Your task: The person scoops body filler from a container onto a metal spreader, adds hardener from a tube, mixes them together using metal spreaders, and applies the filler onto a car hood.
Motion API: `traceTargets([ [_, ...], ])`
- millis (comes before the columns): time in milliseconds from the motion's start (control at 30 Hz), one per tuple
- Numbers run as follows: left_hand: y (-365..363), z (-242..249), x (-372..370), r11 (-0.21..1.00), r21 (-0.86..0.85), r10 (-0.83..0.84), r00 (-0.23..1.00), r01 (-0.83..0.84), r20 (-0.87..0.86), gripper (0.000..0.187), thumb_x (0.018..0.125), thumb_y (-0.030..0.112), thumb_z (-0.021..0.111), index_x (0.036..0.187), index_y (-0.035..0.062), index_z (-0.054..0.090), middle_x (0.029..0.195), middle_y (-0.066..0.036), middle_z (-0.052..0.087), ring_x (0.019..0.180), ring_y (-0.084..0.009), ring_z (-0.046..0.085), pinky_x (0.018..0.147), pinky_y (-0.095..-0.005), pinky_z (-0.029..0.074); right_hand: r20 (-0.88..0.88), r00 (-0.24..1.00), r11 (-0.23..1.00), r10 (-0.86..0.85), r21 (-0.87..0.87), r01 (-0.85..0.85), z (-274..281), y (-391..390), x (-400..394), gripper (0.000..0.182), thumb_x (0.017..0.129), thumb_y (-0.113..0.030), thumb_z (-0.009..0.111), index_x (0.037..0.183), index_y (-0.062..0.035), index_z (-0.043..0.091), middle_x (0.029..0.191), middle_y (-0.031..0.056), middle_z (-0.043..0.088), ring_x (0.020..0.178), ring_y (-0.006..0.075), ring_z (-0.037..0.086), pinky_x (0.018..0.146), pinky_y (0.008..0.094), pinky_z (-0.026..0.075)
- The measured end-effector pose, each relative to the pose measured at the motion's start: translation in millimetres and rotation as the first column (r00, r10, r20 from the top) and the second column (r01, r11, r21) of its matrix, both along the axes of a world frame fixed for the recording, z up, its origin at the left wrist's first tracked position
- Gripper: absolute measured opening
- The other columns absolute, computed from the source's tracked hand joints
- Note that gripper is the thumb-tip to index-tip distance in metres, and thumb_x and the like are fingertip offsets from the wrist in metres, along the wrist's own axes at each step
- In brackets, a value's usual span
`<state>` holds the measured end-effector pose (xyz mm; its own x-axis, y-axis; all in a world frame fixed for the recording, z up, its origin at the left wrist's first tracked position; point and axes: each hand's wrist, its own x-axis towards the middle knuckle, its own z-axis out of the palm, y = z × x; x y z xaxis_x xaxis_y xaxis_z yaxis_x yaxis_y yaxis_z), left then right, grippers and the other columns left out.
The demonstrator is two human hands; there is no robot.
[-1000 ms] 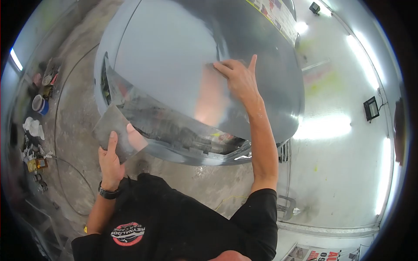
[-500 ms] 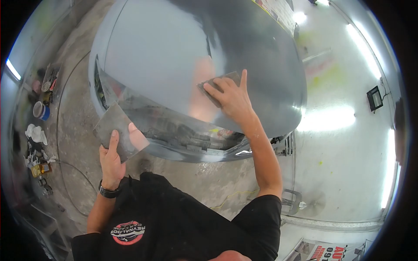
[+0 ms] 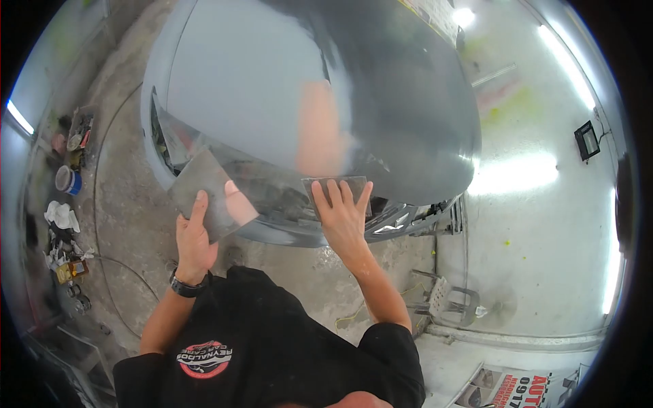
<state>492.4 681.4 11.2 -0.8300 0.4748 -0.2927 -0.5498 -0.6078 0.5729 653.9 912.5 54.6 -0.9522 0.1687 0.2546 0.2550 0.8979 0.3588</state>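
My left hand (image 3: pixel 196 241) holds a flat, see-through square plate (image 3: pixel 212 197) at its lower edge, thumb on top, over the front left of the car. Fingers spread, my right hand (image 3: pixel 342 216) presses a dark grey rectangular pad (image 3: pixel 337 182) at the front edge of the car hood (image 3: pixel 238 81). The hood is light grey at the left and darker grey at the right, with a peach-coloured patch (image 3: pixel 318 129) in the middle. Below the hood's edge is the dark opening of the car's front.
On the floor at the left lie a blue-and-white tub (image 3: pixel 68 180), white rags (image 3: pixel 62 215) and a yellow container (image 3: pixel 71 271). A hose (image 3: pixel 95 197) runs along the floor. A plastic chair (image 3: pixel 454 302) stands at the lower right, beside a white wall (image 3: pixel 544 251).
My right hand has moved down and left with the pad, from the hood's surface to its front edge. My left hand and the plate have shifted slightly right.
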Motion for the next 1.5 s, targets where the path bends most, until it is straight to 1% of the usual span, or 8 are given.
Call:
traceTargets([
  [600,42.4,25.8,20.8,0.990,-0.052,-0.143,0.962,0.134,-0.232,0.038,0.102,0.025,0.065,0.132,0.0018,0.061,0.121,-0.006,0.068,0.109,-0.0171,0.065,0.095,-0.0334,0.050,-0.034,0.932,0.919,0.361,-0.155,-0.361,61.0,-41.9,-20.7,0.049,0.087,-0.017,0.065,0.137,-0.0187,0.062,0.136,0.0109,0.058,0.124,0.0376,0.057,0.105,0.0796,0.028],
  [700,42.6,20.7,14.1,0.921,-0.384,-0.006,0.985,-0.061,-0.172,0.037,0.103,0.025,0.064,0.131,0.0011,0.060,0.121,-0.006,0.068,0.106,-0.0165,0.066,0.092,-0.0326,0.051,0.070,0.905,0.884,0.421,-0.258,-0.391,61.2,-41.5,-18.4,0.047,0.088,-0.015,0.062,0.135,-0.0180,0.062,0.135,0.0101,0.058,0.122,0.0357,0.059,0.107,0.0781,0.028],
  [767,19.6,-5.7,-10.6,0.628,-0.599,-0.193,0.647,-0.496,-0.738,0.041,0.102,0.026,0.066,0.133,-0.0012,0.059,0.122,-0.007,0.068,0.106,-0.0179,0.066,0.092,-0.0337,0.051,0.168,0.895,0.895,0.413,-0.254,-0.365,65.6,-20.4,-25.2,0.046,0.089,-0.013,0.061,0.134,-0.0172,0.062,0.132,0.0096,0.059,0.120,0.0336,0.059,0.109,0.0770,0.027],
  [933,15.0,0.7,-26.1,0.875,-0.317,0.097,0.773,-0.367,-0.626,0.062,0.087,0.006,0.065,0.146,-0.0044,0.048,0.123,-0.023,0.065,0.112,-0.0404,0.061,0.101,-0.0434,0.045,-0.001,0.995,0.975,0.104,-0.196,-0.103,111.6,68.3,-92.6,0.055,0.088,0.003,0.051,0.135,-0.0212,0.065,0.118,0.0076,0.067,0.113,0.0300,0.064,0.117,0.0711,0.023],
  [967,4.7,-5.6,-23.0,0.777,-0.363,-0.054,0.520,-0.515,-0.853,0.057,0.090,0.008,0.066,0.144,-0.0036,0.050,0.123,-0.020,0.066,0.111,-0.0367,0.062,0.100,-0.0419,0.046,-0.003,0.998,0.972,0.059,-0.229,-0.058,125.5,81.8,-110.9,0.054,0.090,0.004,0.048,0.135,-0.0210,0.066,0.116,0.0083,0.067,0.110,0.0320,0.065,0.117,0.0714,0.022],
  [1033,0.2,-8.0,-12.3,0.801,-0.378,-0.034,0.595,-0.465,-0.803,0.048,0.095,0.014,0.066,0.139,-0.0013,0.055,0.121,-0.013,0.068,0.110,-0.0283,0.063,0.096,-0.0383,0.048,0.046,0.999,0.974,0.024,-0.228,-0.013,128.5,99.5,-129.1,0.053,0.092,0.003,0.046,0.135,-0.0215,0.066,0.115,0.0086,0.067,0.110,0.0325,0.064,0.117,0.0724,0.020],
  [1100,8.9,-2.6,0.9,0.986,-0.105,0.124,0.992,-0.126,-0.034,0.038,0.100,0.020,0.066,0.133,0.0016,0.060,0.118,-0.006,0.069,0.108,-0.0189,0.064,0.093,-0.0342,0.050,0.087,0.996,0.976,0.010,-0.217,0.009,127.4,110.0,-140.9,0.053,0.093,0.003,0.045,0.135,-0.0220,0.066,0.115,0.0085,0.066,0.109,0.0325,0.064,0.117,0.0729,0.018],
  [1500,-1.4,-8.9,-0.5,0.988,-0.104,0.113,0.993,-0.116,-0.039,0.027,0.104,0.023,0.064,0.124,0.0044,0.065,0.120,-0.001,0.068,0.107,-0.0105,0.063,0.091,-0.0301,0.051,0.159,0.982,0.990,0.105,-0.108,-0.088,107.8,127.9,-138.4,0.048,0.093,-0.002,0.055,0.132,-0.0277,0.067,0.111,0.0010,0.065,0.109,0.0242,0.065,0.116,0.0776,0.017],
])
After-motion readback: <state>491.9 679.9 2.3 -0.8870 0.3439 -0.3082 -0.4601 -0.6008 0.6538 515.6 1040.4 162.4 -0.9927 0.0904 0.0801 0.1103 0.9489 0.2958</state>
